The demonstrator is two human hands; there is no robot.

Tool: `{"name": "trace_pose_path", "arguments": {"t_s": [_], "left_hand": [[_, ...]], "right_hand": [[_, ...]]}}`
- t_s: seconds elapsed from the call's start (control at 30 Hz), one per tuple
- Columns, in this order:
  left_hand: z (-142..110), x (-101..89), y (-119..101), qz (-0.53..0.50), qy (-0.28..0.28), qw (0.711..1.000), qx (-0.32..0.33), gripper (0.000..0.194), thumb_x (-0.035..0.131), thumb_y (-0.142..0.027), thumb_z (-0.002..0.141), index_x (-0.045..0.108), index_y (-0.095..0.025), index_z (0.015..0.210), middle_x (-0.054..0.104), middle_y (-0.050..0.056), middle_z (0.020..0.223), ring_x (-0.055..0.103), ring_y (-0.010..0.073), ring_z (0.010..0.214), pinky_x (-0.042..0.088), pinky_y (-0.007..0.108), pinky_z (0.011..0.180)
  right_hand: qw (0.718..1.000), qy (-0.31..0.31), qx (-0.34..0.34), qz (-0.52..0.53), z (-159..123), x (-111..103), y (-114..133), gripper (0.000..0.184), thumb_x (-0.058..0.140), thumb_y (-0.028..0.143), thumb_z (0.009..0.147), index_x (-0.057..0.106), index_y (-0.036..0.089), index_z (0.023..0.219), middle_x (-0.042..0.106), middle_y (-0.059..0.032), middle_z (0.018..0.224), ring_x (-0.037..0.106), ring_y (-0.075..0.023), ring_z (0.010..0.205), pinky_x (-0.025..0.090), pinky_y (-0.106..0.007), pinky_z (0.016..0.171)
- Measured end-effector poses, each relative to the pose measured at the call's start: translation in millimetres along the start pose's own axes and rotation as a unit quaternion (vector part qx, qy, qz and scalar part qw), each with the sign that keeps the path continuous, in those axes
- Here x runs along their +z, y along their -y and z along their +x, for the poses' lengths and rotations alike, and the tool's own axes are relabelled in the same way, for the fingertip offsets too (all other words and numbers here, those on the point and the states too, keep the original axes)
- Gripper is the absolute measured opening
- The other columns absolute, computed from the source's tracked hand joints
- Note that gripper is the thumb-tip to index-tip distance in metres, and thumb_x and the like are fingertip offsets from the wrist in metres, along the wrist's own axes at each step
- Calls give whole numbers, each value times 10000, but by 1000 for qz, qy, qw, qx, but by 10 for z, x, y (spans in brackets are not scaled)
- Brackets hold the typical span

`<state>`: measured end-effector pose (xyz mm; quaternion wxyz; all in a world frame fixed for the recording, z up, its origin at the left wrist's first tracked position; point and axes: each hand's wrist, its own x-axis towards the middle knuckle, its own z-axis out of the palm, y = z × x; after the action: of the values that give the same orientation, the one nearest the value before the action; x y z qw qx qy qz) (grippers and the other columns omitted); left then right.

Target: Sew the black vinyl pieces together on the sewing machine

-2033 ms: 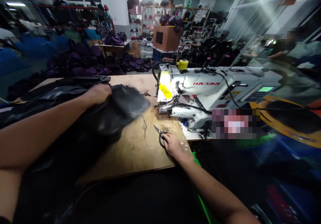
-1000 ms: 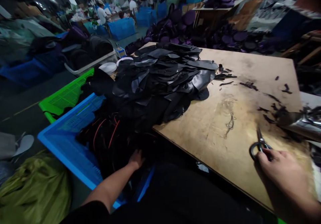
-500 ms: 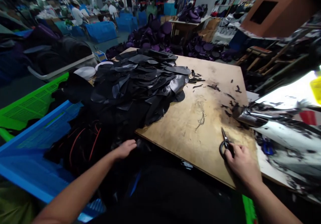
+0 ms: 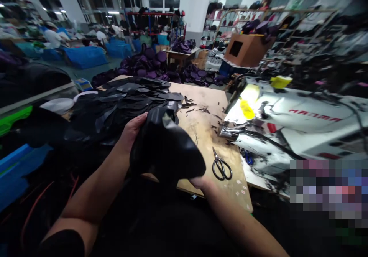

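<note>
Left hand [image 4: 132, 131] open around a black leather panel [image 4: 166, 149], right hand [image 4: 199, 183] cupped under its lower edge

Dim, cool factory light overall, with small bright spots from the ceiling strip lamp [image 4: 113, 12], and hard white glare blown out across the sewing machine head [image 4: 247, 107]. Warmer light on the plywood tabletop [image 4: 207, 134], deep shadow around the black leather piece [image 4: 165, 149] and along the lower frame. Strong fisheye bending toward the edges, with a leaning concrete pillar [image 4: 67, 4]; soft, grainy detail on the far shelves [image 4: 230, 23]; a coarse pixelated patch [image 4: 324, 191] at lower right
</note>
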<state>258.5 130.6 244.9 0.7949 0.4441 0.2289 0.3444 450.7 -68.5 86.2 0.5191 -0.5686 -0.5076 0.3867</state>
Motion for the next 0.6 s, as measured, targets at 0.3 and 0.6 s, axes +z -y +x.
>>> {"name": "trace_pose_path", "arguments": {"t_s": [0.3, 0.6], "left_hand": [[224, 334, 1170, -63, 25, 994, -85, 318, 819, -274, 813, 759, -143, 1096, 804, 81, 967, 779, 283, 936, 639, 396, 903], [314, 187, 1419, -226, -196, 950, -88, 277, 472, -205, 1041, 714, -104, 1129, 806, 95, 948, 786, 217, 907, 613, 396, 982]], "right_hand": [[972, -230, -19, -43, -167, -795, 122, 720, 811, 483, 787, 607, 284, 1448, 604, -106, 1487, 558, -309, 1391, 421, -513, 1202], [937, -120, 89, 315, -151, -569, 309, 480, 796, 634, 798, 678, 253, 1065, 743, -45, 1030, 711, -211, 972, 623, -421, 927]]}}
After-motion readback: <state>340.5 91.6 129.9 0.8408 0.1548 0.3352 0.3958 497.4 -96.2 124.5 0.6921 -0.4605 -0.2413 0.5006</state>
